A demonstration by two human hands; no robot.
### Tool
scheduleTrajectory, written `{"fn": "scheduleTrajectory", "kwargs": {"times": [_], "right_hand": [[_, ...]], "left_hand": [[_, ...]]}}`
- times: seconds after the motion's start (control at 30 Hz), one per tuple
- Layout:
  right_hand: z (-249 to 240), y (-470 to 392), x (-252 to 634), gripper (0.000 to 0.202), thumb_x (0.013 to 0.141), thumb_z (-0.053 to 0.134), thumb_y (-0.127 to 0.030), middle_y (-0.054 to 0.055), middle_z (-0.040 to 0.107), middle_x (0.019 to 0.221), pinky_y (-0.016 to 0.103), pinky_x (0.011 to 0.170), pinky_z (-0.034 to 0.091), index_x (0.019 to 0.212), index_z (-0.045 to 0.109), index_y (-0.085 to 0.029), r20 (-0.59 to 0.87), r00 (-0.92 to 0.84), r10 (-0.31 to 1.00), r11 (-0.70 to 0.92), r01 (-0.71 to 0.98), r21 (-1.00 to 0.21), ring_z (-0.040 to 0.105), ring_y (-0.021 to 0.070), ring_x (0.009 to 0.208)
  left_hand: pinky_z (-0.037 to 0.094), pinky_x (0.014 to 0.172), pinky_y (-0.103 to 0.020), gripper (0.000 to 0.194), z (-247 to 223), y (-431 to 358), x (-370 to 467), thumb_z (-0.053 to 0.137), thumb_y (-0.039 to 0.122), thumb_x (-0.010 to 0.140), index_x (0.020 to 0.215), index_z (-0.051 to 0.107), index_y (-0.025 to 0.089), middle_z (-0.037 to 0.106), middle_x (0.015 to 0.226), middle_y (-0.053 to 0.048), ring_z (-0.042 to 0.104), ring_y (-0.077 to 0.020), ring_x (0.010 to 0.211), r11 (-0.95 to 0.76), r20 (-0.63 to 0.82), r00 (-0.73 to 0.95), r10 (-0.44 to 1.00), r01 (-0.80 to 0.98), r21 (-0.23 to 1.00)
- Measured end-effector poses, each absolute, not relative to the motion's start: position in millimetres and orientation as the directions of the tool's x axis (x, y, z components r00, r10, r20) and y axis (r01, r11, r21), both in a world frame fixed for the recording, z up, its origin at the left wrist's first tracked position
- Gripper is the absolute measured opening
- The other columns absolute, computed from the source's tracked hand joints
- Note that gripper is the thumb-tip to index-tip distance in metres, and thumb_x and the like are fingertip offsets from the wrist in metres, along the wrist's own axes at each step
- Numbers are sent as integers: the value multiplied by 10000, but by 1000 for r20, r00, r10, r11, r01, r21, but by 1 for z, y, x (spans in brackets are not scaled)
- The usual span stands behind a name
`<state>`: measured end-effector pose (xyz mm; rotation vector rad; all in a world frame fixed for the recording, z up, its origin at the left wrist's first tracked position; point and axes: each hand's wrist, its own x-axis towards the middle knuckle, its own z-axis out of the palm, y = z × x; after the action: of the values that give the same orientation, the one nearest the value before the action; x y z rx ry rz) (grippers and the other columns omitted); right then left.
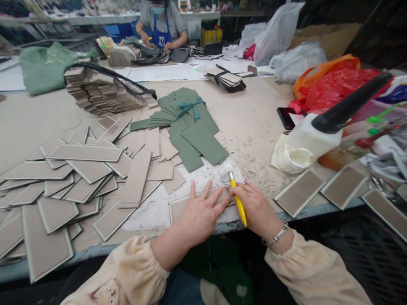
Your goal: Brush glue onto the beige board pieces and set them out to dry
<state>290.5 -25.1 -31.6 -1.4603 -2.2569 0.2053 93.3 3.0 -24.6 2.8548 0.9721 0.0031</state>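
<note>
My left hand [202, 213] lies with spread fingers on a flat beige panel [178, 208] at the table's front edge. A yellow-handled brush [240, 208] is held in my right hand [255, 206], its pale bristles pointing up and away, above the panel's right end. The right fingertips are close to the left ones. Under the panel is a white sheet [136, 220]. Beige pieces [136, 179] lie just left of it, and green pieces [204, 141] tied with a teal strip sit behind it.
Many light-edged panels [85, 152] are heaped at left, near a bound stack [101, 89]. At right stand a white container with a black top [320, 135], a tape roll [296, 157], a phone [286, 118] and more panels [299, 191]. A person [165, 22] works across the table.
</note>
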Motion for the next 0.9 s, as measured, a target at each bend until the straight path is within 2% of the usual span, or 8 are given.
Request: {"fn": "scheduleTrajectory", "kwargs": {"times": [0.2,0.27,0.37,0.47,0.73,0.8,0.9], "right_hand": [[-36,-28,283,244,845,460,-58,98,680,1067,492,1069,309,1038,544,-182,223,-363,905,414,872,-261,548,246,1163],[-37,-29,283,263,835,451,-53,116,676,1080,504,1055,314,1047,545,-176,245,-368,897,422,878,-226,554,260,1154],[-41,-29,284,283,820,439,-44,118,673,1083,508,1042,315,1044,545,-183,270,-385,882,443,874,-202,565,267,1133],[-43,-29,284,296,817,429,-33,114,673,1089,511,1046,302,1045,545,-183,267,-384,884,441,876,-198,571,266,1129],[-37,-29,282,323,800,423,-1,134,666,1123,543,1057,293,1037,560,-172,243,-333,911,388,892,-233,538,280,1200],[-34,-31,279,327,782,430,6,141,659,1129,530,1060,308,1035,547,-166,279,-310,909,382,887,-259,511,278,1232],[-31,-39,268,241,821,455,-56,146,642,1160,514,1081,307,1023,521,-171,368,-290,883,410,858,-309,459,263,1284]], "left_hand": [[163,1036,-754,531,-22,-3,94,399,293,930,1451,299,306,318,1531,-59,186,-374,1419,-780,-53,785,617,619,86],[160,1060,-728,531,-23,-10,93,328,378,959,1471,259,255,291,1541,-82,173,-342,1430,-763,-41,768,640,641,82],[139,1095,-689,659,-25,-23,85,237,538,948,1475,242,143,255,1547,-132,132,-308,1445,-718,-35,721,693,693,69],[102,1099,-692,732,-26,-36,65,186,601,929,1460,267,105,251,1546,-140,122,-295,1448,-658,-45,660,750,752,42],[120,1102,-677,643,-27,-47,7,329,475,946,1481,219,135,216,1554,-136,179,-288,1438,-632,-94,626,774,773,-51],[172,1100,-661,623,-28,-46,6,352,437,944,1475,240,130,222,1550,-136,191,-290,1435,-635,-93,628,772,770,-71],[241,1077,-656,613,-29,-45,9,377,416,937,1456,284,103,246,1536,-150,241,-308,1418,-635,-95,628,772,766,-102]]}}
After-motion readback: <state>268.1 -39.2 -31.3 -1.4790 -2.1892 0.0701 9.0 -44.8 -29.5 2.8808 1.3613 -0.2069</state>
